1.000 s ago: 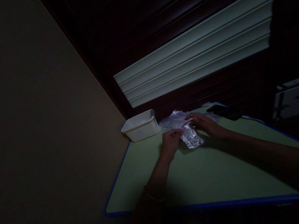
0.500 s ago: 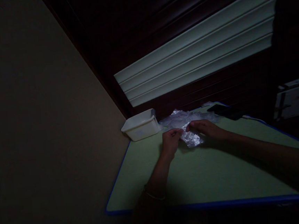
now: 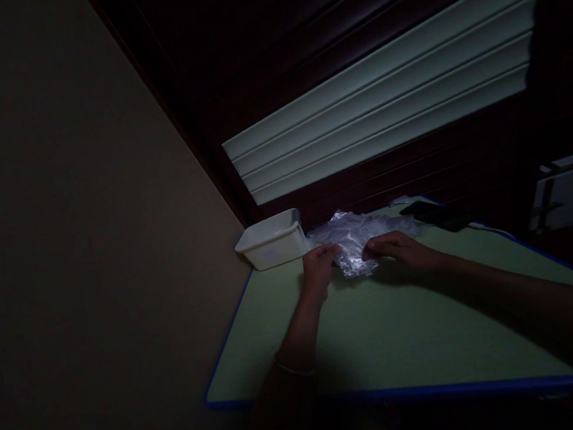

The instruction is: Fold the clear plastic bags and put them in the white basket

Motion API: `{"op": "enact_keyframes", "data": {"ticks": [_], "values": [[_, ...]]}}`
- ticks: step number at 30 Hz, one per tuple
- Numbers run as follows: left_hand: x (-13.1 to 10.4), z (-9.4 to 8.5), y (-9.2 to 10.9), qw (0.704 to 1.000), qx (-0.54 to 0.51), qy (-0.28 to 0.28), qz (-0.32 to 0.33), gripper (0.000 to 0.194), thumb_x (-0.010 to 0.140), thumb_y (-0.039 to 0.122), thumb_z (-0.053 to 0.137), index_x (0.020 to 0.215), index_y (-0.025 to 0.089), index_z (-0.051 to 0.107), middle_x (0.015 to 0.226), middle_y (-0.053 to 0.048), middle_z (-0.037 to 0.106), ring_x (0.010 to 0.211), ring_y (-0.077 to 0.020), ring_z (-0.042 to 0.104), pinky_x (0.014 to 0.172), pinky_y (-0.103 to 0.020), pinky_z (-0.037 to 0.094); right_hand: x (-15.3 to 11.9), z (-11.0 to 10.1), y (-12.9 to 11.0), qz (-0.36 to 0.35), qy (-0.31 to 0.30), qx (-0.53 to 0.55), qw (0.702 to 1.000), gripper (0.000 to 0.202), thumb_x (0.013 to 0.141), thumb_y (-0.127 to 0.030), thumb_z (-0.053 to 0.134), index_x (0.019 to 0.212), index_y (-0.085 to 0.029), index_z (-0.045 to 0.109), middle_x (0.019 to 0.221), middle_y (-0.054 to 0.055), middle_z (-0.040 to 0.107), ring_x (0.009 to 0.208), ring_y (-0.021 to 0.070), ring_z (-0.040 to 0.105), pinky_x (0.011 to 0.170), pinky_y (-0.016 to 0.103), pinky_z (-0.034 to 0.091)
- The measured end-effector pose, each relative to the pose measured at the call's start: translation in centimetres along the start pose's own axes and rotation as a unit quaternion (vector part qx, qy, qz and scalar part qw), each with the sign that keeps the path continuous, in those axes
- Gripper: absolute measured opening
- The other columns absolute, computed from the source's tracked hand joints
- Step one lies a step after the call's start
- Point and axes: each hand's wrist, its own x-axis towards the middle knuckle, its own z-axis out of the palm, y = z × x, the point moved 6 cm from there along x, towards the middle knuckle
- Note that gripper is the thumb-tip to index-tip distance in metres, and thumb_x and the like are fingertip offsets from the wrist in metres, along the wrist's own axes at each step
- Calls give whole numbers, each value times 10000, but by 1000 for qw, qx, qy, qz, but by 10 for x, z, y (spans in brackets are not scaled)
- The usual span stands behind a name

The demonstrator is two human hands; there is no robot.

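A shiny, crinkled clear plastic bag [image 3: 354, 260] is held between my two hands above the table. My left hand [image 3: 318, 266] pinches its left edge with thumb and fingers. On the other side, my right hand [image 3: 394, 247] is closed on the bag's right edge, its fingertips partly hidden. Right behind it lies a pile of similar clear plastic [image 3: 385, 223], and in the dim light I cannot tell where the held bag ends and the pile starts.
A white plastic tub [image 3: 277, 248] stands at the table's back left, close to the wall. Dark flat object [image 3: 434, 214] lies at the back right, with a white cable [image 3: 491, 228] beside it. The light green tabletop [image 3: 402, 339] has a blue edge.
My hands have spread farther apart, the left one moving slightly left. The plastic bag between them has shifted a little left and opened out wider.
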Motion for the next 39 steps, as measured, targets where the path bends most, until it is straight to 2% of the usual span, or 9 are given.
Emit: {"op": "enact_keyframes", "data": {"ticks": [7,10,12,14,17,20,27,35,39], "values": [[5,-6,-2,1000,-5,-17,5,289,611,369,786,760,125,744,676,-31,667,588,-104,542,612,-237,422,-6,7,-2,17,-93,9,995,488,867,-563,504,636,-181,700,634,67,653,598,188,563,650,337,449],[3,-3,-1,1000,-16,-26,-2,279,610,359,787,748,122,739,662,-27,665,588,-105,544,616,-237,428,-2,0,2,22,-80,32,996,467,861,-554,533,619,-179,670,641,63,660,592,182,581,646,336,466],[1,-1,1,999,-11,-29,-4,272,606,354,789,733,120,736,652,-24,661,586,-104,539,615,-236,424,3,-10,3,-3,-33,65,997,420,855,-549,555,692,-183,682,758,74,696,728,212,640,728,359,492],[-1,3,2,999,-2,-34,-2,264,609,348,786,729,118,737,647,-22,658,582,-102,530,608,-234,414,7,-15,5,-14,-3,125,992,383,859,-551,556,908,-207,716,985,100,718,943,262,658,821,407,503],[-6,9,2,999,-5,-48,-6,256,612,341,783,739,123,742,658,-24,662,587,-104,530,611,-239,410,7,-10,1,-19,-14,170,985,452,889,-548,519,1237,-282,627,1315,103,609,1237,312,531,986,515,435],[-10,16,1,997,-14,-68,-14,255,611,341,785,746,129,743,678,-29,669,602,-111,544,629,-248,418,2,0,-10,-29,-38,118,992,459,899,-548,507,1284,-318,601,1438,52,507,1359,310,399,1114,546,290],[-13,20,-1,996,4,-79,-28,256,602,337,797,737,127,739,695,-39,675,620,-116,555,652,-257,423,-1,9,-18,-44,-77,82,993,479,896,-579,485,1221,-276,663,1334,66,605,1250,325,522,1115,542,305],[-13,21,1,994,-47,-94,-28,370,666,440,779,866,141,693,736,-21,661,603,-90,549,629,-225,418,1,7,-6,-16,-52,146,988,447,930,-530,455,1235,-269,652,1289,72,638,1204,305,564,1079,525,358],[-16,23,11,987,-104,-122,9,347,773,480,685,963,191,654,839,-21,666,736,-118,603,684,-229,447,4,3,-2,-19,-28,142,989,472,905,-570,476,1232,-280,653,1313,63,623,1237,323,537,1079,538,344]]}}
